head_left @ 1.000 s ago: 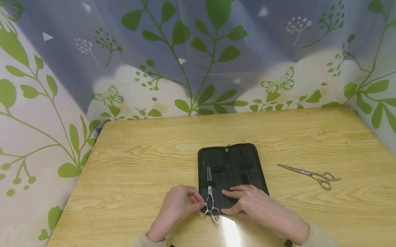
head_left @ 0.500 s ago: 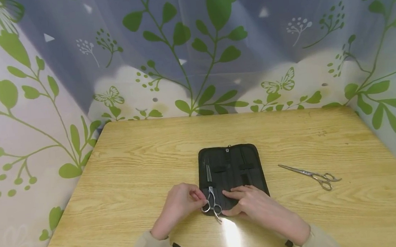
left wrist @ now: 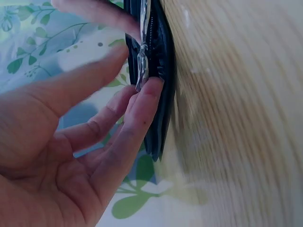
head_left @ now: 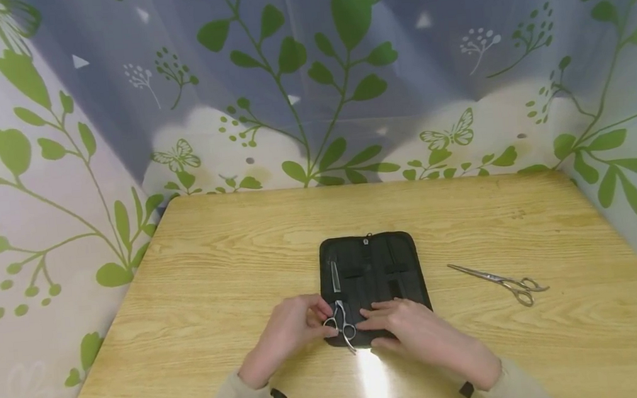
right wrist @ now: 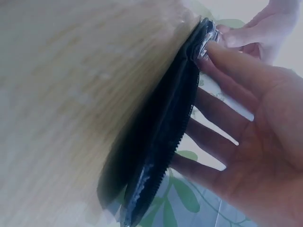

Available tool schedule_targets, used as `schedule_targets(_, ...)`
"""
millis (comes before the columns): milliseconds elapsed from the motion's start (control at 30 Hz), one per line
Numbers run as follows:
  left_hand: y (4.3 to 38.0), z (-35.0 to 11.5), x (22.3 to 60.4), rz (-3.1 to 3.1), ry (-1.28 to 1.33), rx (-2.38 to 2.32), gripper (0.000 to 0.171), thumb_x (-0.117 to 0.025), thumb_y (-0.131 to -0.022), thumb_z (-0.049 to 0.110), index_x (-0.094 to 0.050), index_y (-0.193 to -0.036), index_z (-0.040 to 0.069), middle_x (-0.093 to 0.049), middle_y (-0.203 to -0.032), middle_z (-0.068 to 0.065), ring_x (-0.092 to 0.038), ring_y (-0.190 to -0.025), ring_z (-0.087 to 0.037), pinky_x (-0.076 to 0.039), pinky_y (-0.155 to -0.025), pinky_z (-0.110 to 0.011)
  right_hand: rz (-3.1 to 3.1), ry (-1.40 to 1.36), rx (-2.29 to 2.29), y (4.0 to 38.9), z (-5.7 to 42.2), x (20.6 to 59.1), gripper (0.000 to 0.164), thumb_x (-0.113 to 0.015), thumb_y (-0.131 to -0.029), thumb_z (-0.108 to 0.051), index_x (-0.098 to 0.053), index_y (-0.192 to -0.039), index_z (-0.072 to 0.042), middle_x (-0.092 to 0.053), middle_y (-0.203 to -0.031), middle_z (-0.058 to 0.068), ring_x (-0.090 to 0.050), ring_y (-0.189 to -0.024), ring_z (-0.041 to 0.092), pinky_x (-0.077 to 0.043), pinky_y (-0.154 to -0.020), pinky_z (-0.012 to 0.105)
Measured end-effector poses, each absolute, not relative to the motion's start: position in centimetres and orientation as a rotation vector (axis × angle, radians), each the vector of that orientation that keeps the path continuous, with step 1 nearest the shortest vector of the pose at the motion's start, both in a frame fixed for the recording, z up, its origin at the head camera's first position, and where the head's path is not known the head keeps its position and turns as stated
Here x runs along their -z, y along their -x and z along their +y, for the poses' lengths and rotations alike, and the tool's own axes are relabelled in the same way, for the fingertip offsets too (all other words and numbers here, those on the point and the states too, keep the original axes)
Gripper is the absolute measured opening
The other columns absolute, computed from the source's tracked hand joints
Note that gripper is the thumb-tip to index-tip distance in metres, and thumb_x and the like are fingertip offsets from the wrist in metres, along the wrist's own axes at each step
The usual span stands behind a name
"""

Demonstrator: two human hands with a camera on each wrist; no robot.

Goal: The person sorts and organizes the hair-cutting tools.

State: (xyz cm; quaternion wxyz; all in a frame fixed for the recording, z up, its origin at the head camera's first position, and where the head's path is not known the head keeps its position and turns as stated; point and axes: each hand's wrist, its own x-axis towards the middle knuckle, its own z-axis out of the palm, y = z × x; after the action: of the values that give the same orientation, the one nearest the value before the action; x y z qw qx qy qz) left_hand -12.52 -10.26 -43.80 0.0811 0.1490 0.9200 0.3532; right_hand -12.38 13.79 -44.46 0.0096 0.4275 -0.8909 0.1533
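Observation:
A black zip case lies unfolded on the wooden table. Along its left side sits a pair of silver hairdressing scissors, blades up through an elastic loop, finger rings close to the case's front edge. My left hand holds the scissors by the left ring, with thumb and forefinger at it; the left wrist view shows the fingertips against the handle. My right hand lies over the lower right of the case with fingers extended. Its fingertips reach toward the right ring, and the thumb is at the front edge.
To the right of the case, a second pair of hairdressing scissors lies loose on the table. More elastic loops cross the inside of the case. A leaf-patterned curtain hangs behind and along both sides.
The scissors have slid slightly farther up into the case, and their handles have swung right. My left fingers have spread a little around the ring; my right fingertips have shifted up toward the handle.

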Motion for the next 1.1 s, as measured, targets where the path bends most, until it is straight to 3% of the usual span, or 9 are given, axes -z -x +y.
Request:
schedule_targets(133, 12.3, -10.6, 43.8, 2.709, -0.522, -1.092, 0.044, -0.082, -0.064, 0.02, -0.064, -0.103, 0.01, -0.064, -0.091, -0.003, -0.06, -0.067, -0.004, -0.052, -0.058, -0.021, -2.781, -1.242, -0.461, 12.4, 13.3, 44.5, 0.045, -0.066, -0.081, -0.038, -0.064, -0.118, -0.012, -0.067, -0.114, 0.007, -0.059, -0.101, 0.021, -0.054, -0.081, 0.042)
schedule_targets(233, 12.2, -10.9, 44.0, 2.74, -0.564, -1.09, 0.049, -0.082, -0.064, 0.014, -0.062, -0.108, 0.008, -0.062, -0.096, -0.006, -0.062, -0.073, -0.01, -0.053, -0.061, -0.022, -2.769, -1.222, -0.346, 12.3, 12.6, 44.6, 0.056, -0.065, -0.08, -0.047, -0.062, -0.12, -0.008, -0.061, -0.119, 0.006, -0.057, -0.102, 0.02, -0.054, -0.079, 0.041)
schedule_targets(400, 12.5, -11.0, 44.3, 2.865, -0.66, -0.96, 0.058, -0.082, -0.063, 0.016, -0.06, -0.116, 0.009, -0.06, -0.112, -0.009, -0.06, -0.097, -0.021, -0.053, -0.08, -0.038, -2.816, -1.178, -0.151, 12.1, 11.6, 44.7, 0.076, -0.057, -0.077, -0.063, -0.055, -0.128, -0.006, -0.049, -0.137, 0.01, -0.052, -0.111, 0.027, -0.053, -0.078, 0.047)
schedule_targets(567, 13.0, -11.0, 44.4, 2.902, -0.775, -0.747, 0.071, -0.082, -0.063, 0.025, -0.056, -0.126, 0.008, -0.051, -0.135, -0.01, -0.045, -0.121, -0.026, -0.042, -0.099, -0.048, -2.833, -1.146, -0.085, 12.2, 11.1, 44.7, 0.077, -0.058, -0.075, -0.065, -0.06, -0.122, -0.005, -0.056, -0.131, 0.011, -0.053, -0.11, 0.03, -0.053, -0.079, 0.049)
schedule_targets(833, 13.5, -11.0, 45.1, 2.906, -0.813, -0.673, 0.065, -0.079, -0.066, 0.03, -0.058, -0.124, 0.008, -0.06, -0.125, -0.009, -0.051, -0.114, -0.022, -0.043, -0.099, -0.042, -2.769, -1.182, -0.105, 12.7, 10.6, 44.6, 0.071, -0.064, -0.07, -0.063, -0.068, -0.111, -0.006, -0.065, -0.119, 0.011, -0.058, -0.092, 0.022, -0.056, -0.062, 0.035)
schedule_targets(1100, 14.2, -11.0, 44.7, 2.942, -0.846, -0.651, 0.057, -0.08, -0.066, 0.029, -0.063, -0.116, 0.009, -0.064, -0.111, -0.003, -0.057, -0.097, -0.015, -0.051, -0.086, -0.037, -2.761, -1.18, -0.126, 13.2, 10.3, 44.5, 0.058, -0.067, -0.073, -0.055, -0.07, -0.107, -0.008, -0.067, -0.115, 0.01, -0.058, -0.082, 0.018, -0.054, -0.053, 0.032)
